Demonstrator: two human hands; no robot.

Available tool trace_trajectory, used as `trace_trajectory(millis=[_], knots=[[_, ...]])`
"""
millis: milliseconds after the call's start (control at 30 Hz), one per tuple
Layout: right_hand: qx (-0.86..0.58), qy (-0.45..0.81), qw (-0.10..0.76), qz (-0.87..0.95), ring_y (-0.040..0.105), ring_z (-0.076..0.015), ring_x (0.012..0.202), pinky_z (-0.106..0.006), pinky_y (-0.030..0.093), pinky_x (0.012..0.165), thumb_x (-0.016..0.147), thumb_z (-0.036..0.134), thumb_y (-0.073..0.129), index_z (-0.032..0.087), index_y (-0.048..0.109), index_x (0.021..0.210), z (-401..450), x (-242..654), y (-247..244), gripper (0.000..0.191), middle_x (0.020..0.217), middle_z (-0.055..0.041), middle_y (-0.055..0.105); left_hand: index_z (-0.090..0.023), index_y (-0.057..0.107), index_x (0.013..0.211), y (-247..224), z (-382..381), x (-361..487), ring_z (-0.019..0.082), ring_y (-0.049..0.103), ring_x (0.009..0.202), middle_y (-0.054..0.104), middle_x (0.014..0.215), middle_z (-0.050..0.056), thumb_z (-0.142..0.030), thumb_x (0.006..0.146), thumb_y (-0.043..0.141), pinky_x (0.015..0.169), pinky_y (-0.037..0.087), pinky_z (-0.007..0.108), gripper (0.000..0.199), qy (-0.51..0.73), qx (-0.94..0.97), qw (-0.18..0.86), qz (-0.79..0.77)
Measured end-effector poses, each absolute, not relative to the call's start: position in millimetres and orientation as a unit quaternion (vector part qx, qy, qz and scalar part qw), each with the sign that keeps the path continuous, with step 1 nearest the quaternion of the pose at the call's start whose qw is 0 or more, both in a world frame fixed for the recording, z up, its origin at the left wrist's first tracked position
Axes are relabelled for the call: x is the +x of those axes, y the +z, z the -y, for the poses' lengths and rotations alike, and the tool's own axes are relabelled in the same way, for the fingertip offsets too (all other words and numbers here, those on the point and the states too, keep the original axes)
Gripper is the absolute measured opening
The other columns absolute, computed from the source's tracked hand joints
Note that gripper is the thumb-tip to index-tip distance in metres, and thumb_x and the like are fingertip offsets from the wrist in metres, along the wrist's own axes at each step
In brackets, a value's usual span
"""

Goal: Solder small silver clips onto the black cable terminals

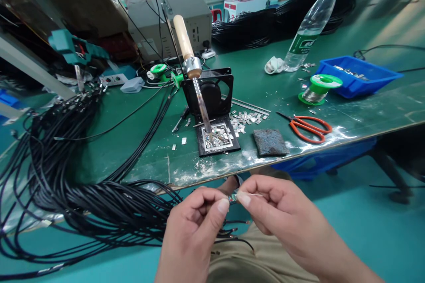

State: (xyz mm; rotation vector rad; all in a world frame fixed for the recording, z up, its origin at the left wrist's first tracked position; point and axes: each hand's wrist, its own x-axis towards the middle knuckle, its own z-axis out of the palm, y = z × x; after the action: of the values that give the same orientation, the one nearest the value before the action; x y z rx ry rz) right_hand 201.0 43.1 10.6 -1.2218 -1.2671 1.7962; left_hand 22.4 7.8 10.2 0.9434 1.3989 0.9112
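Soldering iron point(192, 66) blocks fan point(215, 93); room left of spool point(318, 88).

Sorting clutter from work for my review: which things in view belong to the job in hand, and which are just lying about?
Probably the job:
small part, pinched between left hand and right hand
soldering iron
spool of silvery wire
black cables

Seemingly just lying about:
plastic bottle
crumpled white item

The wooden handle point(183, 37) looks smooth, the tabletop point(249, 78) glossy.
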Motion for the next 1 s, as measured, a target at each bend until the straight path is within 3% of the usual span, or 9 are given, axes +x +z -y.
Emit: trace_trajectory(millis=[233,400,667,1000], knots=[[-0.461,0.668,0.305,0.498,0.024,-0.0082,0.053,-0.023,0.02,0.046,0.095,0.05,0.065,0.016,0.062,0.078,-45.3,202.8,12.6,0.037,0.057,0.0075,0.034,-0.019,0.074,0.082,15.5,-10.5,22.9,0.013,0.041,0.065,0.058,0.074,0.001,-0.043,0.094,0.068,0.057,0.035,0.022,0.028,0.373,0.445,0.55,-0.6],[-0.458,0.646,0.304,0.529,0.026,-0.009,0.055,-0.023,0.024,0.048,0.096,0.048,0.064,0.016,0.064,0.078,-47.8,204.0,13.8,0.037,0.059,0.0063,0.036,-0.019,0.075,0.079,17.1,-12.0,25.0,0.013,0.04,0.061,0.059,0.073,0.002,-0.045,0.091,0.071,0.054,0.033,0.023,0.028,0.379,0.428,0.549,-0.61],[-0.466,0.605,0.278,0.582,0.051,-0.0152,0.072,-0.028,0.041,0.063,0.098,0.05,0.06,0.018,0.071,0.087,-46.5,212.2,10.6,0.035,0.078,-0.0033,0.063,-0.019,0.075,0.08,19.3,-11.3,26.6,0.012,0.036,0.06,0.055,0.069,0.0,-0.046,0.089,0.072,0.053,0.03,0.023,0.029,0.375,0.406,0.565,-0.613],[-0.457,0.622,0.253,0.584,0.043,-0.0141,0.068,-0.027,0.036,0.06,0.097,0.051,0.061,0.018,0.067,0.084,-53.1,216.6,15.1,0.036,0.072,-0.0004,0.053,-0.02,0.076,0.086,20.1,-14.3,21.5,0.019,0.057,0.083,0.065,0.085,0.003,-0.044,0.097,0.064,0.078,0.046,0.026,0.029,0.353,0.478,0.56,-0.577]])
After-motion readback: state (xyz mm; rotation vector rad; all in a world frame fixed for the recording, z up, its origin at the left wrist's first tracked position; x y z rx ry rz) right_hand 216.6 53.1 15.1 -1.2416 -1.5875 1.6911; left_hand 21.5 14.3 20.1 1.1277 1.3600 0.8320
